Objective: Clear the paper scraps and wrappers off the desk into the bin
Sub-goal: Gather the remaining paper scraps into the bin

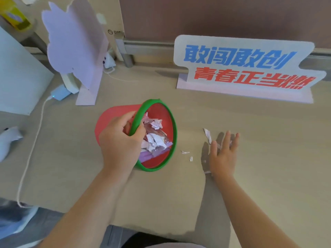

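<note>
Left hand (119, 140) fingers grip one tilted bin (161, 163); right hand (223, 154) spread flat beside three scraps (207, 135)

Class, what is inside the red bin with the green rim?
The red bin holds white torn paper scraps and purple wrappers. The left hand grips its rim, hiding part of the contents.

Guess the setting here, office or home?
Probably an office or campus workstation. A brown partition panel backs the desk, a standing slogan sign in Chinese characters sits on it, and a white charging cable runs across the surface.
</note>
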